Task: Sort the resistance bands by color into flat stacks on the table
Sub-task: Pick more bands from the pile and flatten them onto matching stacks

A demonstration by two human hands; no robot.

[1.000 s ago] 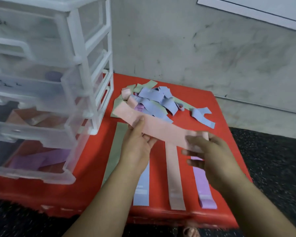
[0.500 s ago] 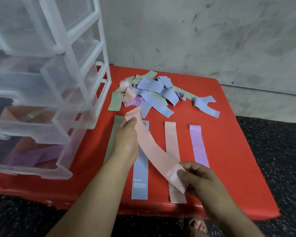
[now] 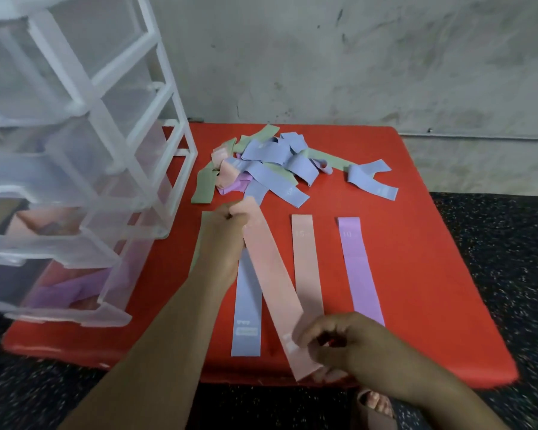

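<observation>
Gripping a pink band (image 3: 271,283) slantwise over the red surface (image 3: 416,274), with left hand (image 3: 222,240) curled round its far end, right hand (image 3: 339,342) pinching its near end.

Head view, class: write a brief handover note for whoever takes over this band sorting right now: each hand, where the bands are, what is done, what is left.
Left hand pinches the far end of the held pink elastic band; right hand pinches its near end, at the edge of the red table.
Done: flat rows started, green elastic band (mostly under the left arm), blue elastic band, flat pink elastic band, purple elastic band.
Left: lay the held band on the flat pink one, then sort the mixed heap of bands and the stray blue band beside it.
</observation>
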